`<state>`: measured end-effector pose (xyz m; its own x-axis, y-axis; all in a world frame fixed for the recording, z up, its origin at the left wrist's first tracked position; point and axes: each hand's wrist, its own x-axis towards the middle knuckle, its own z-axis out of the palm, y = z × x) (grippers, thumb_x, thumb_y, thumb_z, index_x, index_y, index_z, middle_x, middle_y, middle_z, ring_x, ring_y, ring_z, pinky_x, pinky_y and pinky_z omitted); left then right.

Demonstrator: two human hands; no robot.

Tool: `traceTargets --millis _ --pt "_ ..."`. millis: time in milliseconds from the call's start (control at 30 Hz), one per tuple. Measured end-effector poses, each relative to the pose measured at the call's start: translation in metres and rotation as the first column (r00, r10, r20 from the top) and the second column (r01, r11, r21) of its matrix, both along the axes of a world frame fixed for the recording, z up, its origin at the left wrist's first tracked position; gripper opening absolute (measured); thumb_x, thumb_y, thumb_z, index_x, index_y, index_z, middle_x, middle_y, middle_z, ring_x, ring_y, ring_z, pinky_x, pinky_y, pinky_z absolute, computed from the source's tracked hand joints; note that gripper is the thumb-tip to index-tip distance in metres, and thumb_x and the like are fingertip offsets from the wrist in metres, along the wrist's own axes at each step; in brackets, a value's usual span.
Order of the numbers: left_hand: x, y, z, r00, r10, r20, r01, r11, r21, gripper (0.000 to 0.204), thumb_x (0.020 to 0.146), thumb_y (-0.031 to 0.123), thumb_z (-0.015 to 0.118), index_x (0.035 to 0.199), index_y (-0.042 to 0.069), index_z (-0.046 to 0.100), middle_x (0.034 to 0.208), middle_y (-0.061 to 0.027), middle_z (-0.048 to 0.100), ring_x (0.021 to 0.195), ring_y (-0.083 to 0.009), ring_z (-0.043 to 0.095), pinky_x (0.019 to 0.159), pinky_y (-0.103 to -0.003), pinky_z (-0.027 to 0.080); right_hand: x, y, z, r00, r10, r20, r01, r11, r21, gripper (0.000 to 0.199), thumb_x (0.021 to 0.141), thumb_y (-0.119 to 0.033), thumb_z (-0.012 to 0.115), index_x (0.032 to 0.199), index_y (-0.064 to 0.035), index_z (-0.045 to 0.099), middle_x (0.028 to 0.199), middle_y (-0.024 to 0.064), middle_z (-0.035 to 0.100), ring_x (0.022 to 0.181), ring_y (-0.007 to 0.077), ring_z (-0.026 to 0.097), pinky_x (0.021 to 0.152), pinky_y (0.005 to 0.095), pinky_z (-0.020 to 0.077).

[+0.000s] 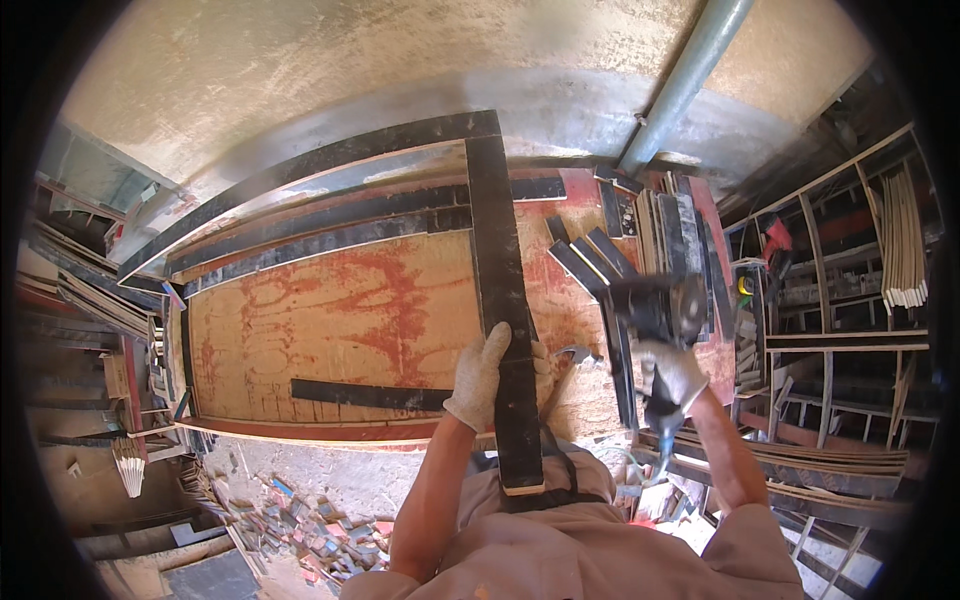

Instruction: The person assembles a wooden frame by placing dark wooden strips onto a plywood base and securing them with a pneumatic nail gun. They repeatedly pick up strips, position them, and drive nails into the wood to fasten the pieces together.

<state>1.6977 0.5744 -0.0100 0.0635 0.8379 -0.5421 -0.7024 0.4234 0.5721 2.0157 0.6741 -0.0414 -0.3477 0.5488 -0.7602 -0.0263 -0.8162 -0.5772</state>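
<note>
Black board (501, 265) fills left hand (476, 383), right hand (677, 374) apart.

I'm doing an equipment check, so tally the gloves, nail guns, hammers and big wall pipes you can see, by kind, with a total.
Gloves: 2
Nail gun: 1
Hammer: 1
Big wall pipe: 1
Total: 5
</note>
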Motion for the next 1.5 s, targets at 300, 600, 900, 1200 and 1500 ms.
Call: traceTargets --millis 300,600,900,1200,1500 --pt "0.005 0.0 -0.002 0.998 0.028 -0.062 -0.029 0.999 -0.015 0.053 0.108 0.046 0.05 0.11 -0.004 0.067 0.089 -0.0149 0.074 0.076 -0.024 0.075 0.067 -0.036 0.063 -0.153 0.167 0.135 0.916 0.343 0.206 -0.4 0.781 0.479 0.009 0.088 -0.014 0.072 0.09 -0.0073 0.067 0.061 -0.0029 0.049 0.046 0.0106 0.047 0.043 0.0283 0.0423" --pt "0.003 0.001 -0.009 0.998 0.034 -0.058 -0.035 0.999 -0.016 0.05 0.107 0.043 0.054 0.107 -0.005 0.068 0.085 -0.013 0.073 0.069 -0.0213 0.072 0.06 -0.034 0.061 -0.205 0.199 0.145 0.895 0.371 0.249 -0.445 0.684 0.578 0.011 0.082 -0.008 0.067 0.074 -0.0057 0.06 0.06 -0.0001 0.045 0.045 0.0134 0.045 0.039 0.0325 0.0412" --pt "0.004 0.0 -0.012 0.993 0.037 -0.115 -0.04 0.999 -0.021 0.052 0.106 0.046 0.053 0.107 -0.003 0.069 0.084 -0.0136 0.073 0.069 -0.0209 0.07 0.059 -0.033 0.059 -0.213 0.196 0.158 0.872 0.369 0.322 -0.49 0.658 0.571 0.012 0.082 -0.009 0.067 0.074 -0.0024 0.061 0.06 0.003 0.047 0.045 0.0156 0.046 0.04 0.0352 0.0424" --pt "-0.005 -0.001 -0.04 0.984 0.013 -0.177 -0.006 0.999 0.041 0.051 0.105 0.047 0.053 0.116 -0.002 0.067 0.093 -0.0131 0.074 0.078 -0.0239 0.072 0.072 -0.036 0.06 -0.182 0.152 0.171 0.909 0.302 0.287 -0.416 0.682 0.601 0.024 0.084 -0.008 0.067 0.066 -0.0108 0.052 0.055 -0.0017 0.044 0.043 0.0114 0.045 0.04 0.0313 0.0429" --pt "0.007 -0.094 -0.052 0.897 -0.304 0.321 0.252 0.948 0.193 0.059 0.099 0.047 0.066 0.138 0.004 0.055 0.115 -0.0181 0.071 0.106 -0.035 0.072 0.099 -0.054 0.057 -0.015 -0.059 0.123 0.966 0.079 -0.248 0.099 0.77 0.63 0.024 0.095 -0.013 0.063 0.072 -0.0046 0.06 0.061 0.0069 0.056 0.06 0.0189 0.058 0.061 0.0317 0.0476"
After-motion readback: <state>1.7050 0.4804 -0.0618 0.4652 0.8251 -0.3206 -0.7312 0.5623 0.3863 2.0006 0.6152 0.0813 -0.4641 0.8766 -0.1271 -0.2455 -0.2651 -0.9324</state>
